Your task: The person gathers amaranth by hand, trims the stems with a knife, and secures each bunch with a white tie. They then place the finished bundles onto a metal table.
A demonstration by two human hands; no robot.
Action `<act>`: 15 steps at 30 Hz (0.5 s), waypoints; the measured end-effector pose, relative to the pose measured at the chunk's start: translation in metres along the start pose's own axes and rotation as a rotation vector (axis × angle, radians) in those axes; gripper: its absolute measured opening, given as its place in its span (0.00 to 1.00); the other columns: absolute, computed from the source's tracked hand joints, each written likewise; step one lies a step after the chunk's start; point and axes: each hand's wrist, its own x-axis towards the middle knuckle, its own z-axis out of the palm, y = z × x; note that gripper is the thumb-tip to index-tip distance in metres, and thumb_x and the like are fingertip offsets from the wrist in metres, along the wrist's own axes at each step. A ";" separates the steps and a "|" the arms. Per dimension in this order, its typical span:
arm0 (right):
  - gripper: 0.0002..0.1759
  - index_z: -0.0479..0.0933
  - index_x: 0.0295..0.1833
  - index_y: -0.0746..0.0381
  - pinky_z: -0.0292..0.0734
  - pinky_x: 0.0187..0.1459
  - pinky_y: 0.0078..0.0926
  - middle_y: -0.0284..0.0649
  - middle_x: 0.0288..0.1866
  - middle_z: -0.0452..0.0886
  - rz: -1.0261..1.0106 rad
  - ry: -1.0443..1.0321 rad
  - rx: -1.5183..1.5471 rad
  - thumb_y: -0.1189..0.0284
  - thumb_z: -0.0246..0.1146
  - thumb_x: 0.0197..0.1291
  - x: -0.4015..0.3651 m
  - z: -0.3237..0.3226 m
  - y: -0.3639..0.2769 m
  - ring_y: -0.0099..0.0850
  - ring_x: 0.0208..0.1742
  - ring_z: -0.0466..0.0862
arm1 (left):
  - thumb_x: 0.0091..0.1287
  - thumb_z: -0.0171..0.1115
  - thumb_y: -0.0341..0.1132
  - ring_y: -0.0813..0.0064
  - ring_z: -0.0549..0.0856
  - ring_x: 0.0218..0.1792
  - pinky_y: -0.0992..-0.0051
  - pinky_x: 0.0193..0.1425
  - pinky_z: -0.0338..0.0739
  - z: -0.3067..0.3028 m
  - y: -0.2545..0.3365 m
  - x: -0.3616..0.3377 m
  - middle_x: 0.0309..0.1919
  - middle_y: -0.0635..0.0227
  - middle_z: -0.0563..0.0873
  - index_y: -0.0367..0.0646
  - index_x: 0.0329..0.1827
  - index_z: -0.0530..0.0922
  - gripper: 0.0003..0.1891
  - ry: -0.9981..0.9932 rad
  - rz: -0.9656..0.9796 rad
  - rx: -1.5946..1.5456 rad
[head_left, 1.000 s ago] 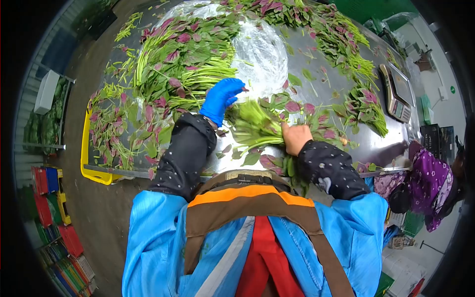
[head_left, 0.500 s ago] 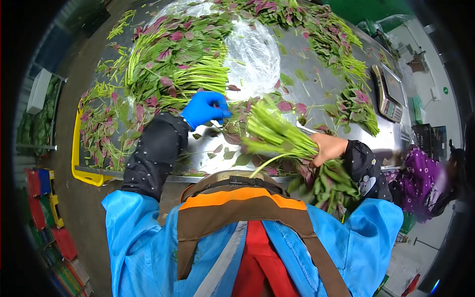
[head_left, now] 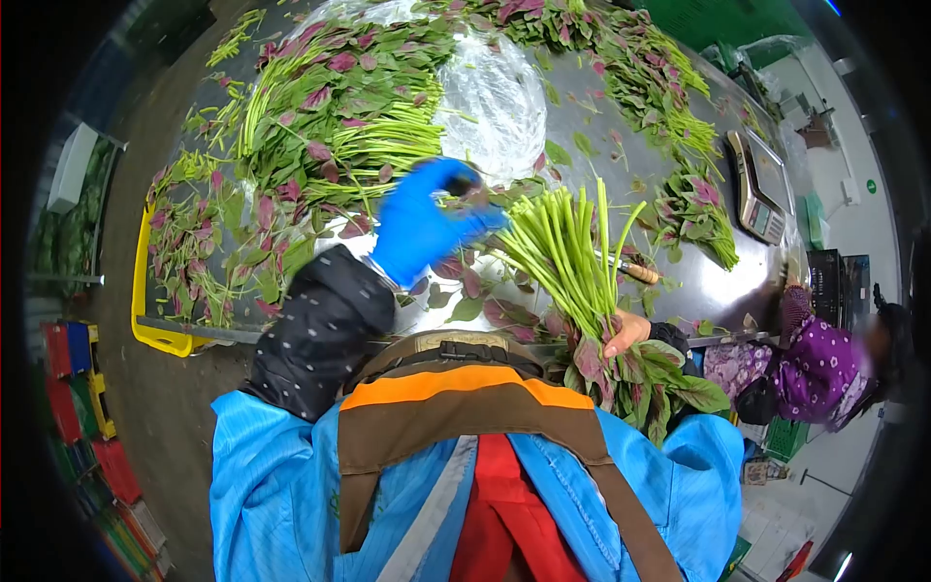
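Observation:
My right hand (head_left: 627, 333), bare, is closed around a bunch of amaranth greens (head_left: 572, 252) at the table's near edge. Its pale green stems fan upward over the table, and the green and purple leaves hang down by my right sleeve. My left hand (head_left: 417, 223), in a blue glove, hovers just left of the stem ends. Its fingers and thumb are curved apart, slightly blurred, with the thumb side close to the stems. Behind the bunch lies a knife (head_left: 640, 273), its wooden handle showing and its blade mostly hidden by stems.
A large amaranth pile (head_left: 339, 126) covers the table's left half beside a clear plastic bag (head_left: 495, 107). More bunches (head_left: 698, 209) lie on the right near a weighing scale (head_left: 761, 184). A yellow crate (head_left: 145, 291) stands at the left edge. Another person (head_left: 824, 359) is at right.
The bunch has swung from pointing left to stems upward, drawn nearer my body, uncovering the knife handle. My left hand has moved right toward the stems and its fingers have spread.

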 end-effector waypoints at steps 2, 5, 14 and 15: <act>0.46 0.62 0.64 0.65 0.61 0.59 0.30 0.41 0.58 0.68 -0.011 -0.043 0.048 0.65 0.73 0.36 0.008 -0.005 0.008 0.32 0.59 0.67 | 0.45 0.76 0.36 0.69 0.79 0.41 0.71 0.50 0.73 0.025 0.004 -0.014 0.37 0.65 0.81 0.40 0.44 0.78 0.23 -0.183 0.102 0.094; 0.47 0.61 0.64 0.65 0.60 0.59 0.29 0.41 0.58 0.68 -0.045 -0.064 0.050 0.67 0.73 0.35 0.015 -0.003 0.009 0.31 0.59 0.67 | 0.53 0.69 0.29 0.73 0.81 0.35 0.74 0.44 0.76 0.026 -0.028 0.006 0.31 0.66 0.83 0.36 0.38 0.81 0.11 -0.249 -0.086 -0.215; 0.45 0.62 0.62 0.67 0.66 0.54 0.30 0.44 0.52 0.72 -0.043 -0.079 0.170 0.70 0.71 0.34 0.023 0.002 0.008 0.33 0.53 0.73 | 0.48 0.73 0.34 0.65 0.80 0.35 0.70 0.45 0.73 0.029 0.003 -0.010 0.29 0.65 0.80 0.42 0.35 0.81 0.13 -0.029 0.271 0.212; 0.46 0.62 0.63 0.68 0.64 0.54 0.29 0.43 0.53 0.72 -0.031 -0.106 0.153 0.69 0.71 0.33 0.025 0.001 0.008 0.32 0.53 0.72 | 0.49 0.72 0.33 0.68 0.80 0.34 0.71 0.44 0.74 0.032 -0.006 -0.010 0.28 0.65 0.81 0.41 0.34 0.81 0.11 -0.126 0.184 0.190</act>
